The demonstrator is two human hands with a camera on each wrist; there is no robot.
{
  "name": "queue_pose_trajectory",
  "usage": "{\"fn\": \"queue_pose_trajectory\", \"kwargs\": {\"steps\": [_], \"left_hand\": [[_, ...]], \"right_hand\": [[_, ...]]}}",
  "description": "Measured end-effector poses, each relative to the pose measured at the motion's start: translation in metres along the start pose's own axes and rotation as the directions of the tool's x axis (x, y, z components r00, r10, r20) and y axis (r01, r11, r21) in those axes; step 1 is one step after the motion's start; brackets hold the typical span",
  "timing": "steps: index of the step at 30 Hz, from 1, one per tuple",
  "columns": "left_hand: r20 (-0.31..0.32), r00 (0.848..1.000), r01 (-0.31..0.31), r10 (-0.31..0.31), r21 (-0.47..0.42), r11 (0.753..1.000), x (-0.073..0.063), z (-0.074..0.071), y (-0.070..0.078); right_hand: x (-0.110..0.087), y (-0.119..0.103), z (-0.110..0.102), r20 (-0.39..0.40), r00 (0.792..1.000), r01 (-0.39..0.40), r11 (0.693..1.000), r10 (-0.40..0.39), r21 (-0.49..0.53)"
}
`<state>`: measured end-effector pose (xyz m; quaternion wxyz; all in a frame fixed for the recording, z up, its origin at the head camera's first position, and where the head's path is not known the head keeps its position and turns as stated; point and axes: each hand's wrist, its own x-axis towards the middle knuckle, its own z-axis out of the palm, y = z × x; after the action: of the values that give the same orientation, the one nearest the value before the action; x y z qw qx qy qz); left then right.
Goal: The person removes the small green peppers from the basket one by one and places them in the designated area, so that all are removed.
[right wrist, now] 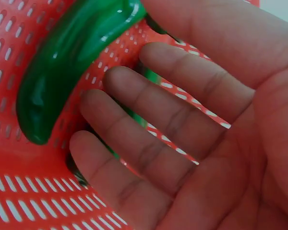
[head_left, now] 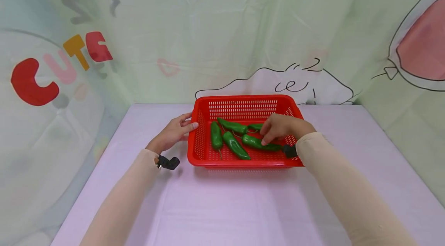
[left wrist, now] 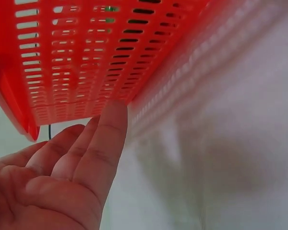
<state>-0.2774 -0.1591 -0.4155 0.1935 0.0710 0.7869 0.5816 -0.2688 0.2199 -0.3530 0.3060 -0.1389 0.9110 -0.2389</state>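
Observation:
A red plastic basket (head_left: 243,163) holds several long green chili peppers. My left hand (head_left: 175,132) is at its left side, thumb at the rim and the other fingers nearly straight against the slotted outer wall (left wrist: 81,62). My right hand (head_left: 279,126) reaches inside over the right half, its fingers extended and slightly bent, with no pepper between them. Its thumb overlaps the front right pepper (head_left: 255,142), a glossy curved one (right wrist: 53,81) in the right wrist view. Behind those fingers lies another pepper (head_left: 255,126), partly hidden.
Left of the right hand, inside the basket, lie a slanted pepper (head_left: 236,145), an upright-lying one (head_left: 216,136) and one near the back (head_left: 233,126). The basket stands on a pale lilac tablecloth (head_left: 222,207). A printed curtain (head_left: 222,37) hangs behind the table.

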Motion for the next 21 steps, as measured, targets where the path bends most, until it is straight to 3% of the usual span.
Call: {"fn": "queue_pose_trajectory", "kwargs": {"steps": [8,21], "left_hand": [[0.034,0.998,-0.043,0.045,-0.047,0.998,-0.001,0.006,-0.001],[-0.002,1.0,-0.019,0.018,-0.103,0.994,-0.001,0.012,-0.002]], "right_hand": [[0.009,-0.001,0.007,0.012,1.0,0.0,0.996,0.001,-0.088],[0.022,-0.007,0.019,0.017,0.998,-0.059,0.988,0.062,-0.14]]}}
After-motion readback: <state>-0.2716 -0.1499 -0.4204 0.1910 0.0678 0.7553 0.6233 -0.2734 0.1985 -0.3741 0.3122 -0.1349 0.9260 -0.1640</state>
